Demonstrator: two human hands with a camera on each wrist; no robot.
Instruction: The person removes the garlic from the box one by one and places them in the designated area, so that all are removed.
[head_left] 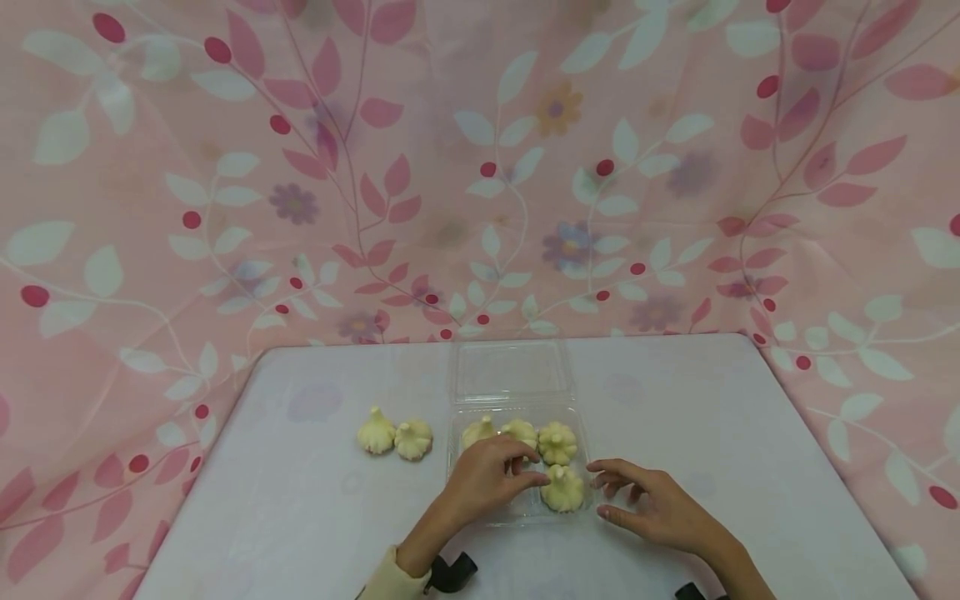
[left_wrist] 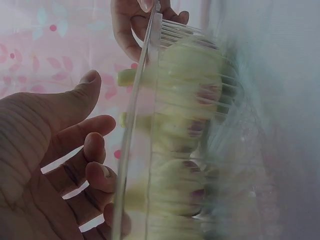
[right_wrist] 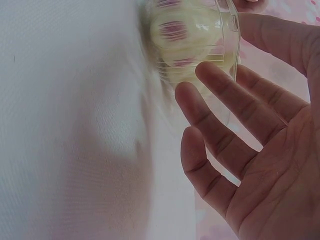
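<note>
A clear plastic clamshell box [head_left: 517, 520] lies with its lid [head_left: 513, 372] folded back. Inside it are several garlic bulbs, including one at the front right [head_left: 562, 490] and one behind it [head_left: 557, 443]. My left hand [head_left: 491, 477] hovers over the box's left part, partly hiding the bulbs there; its fingers are loosely bent and hold nothing. In the left wrist view its thumb and fingers [left_wrist: 102, 125] are apart, beside the box wall. My right hand [head_left: 663, 508] is at the box's right side, fingers spread, fingertips [right_wrist: 190, 97] close to the wall.
Two more garlic bulbs, one on the left [head_left: 376, 432] and one beside it [head_left: 413, 439], sit on the white-covered table [head_left: 300, 517] left of the box. A pink floral cloth [head_left: 480, 167] hangs behind and around the table.
</note>
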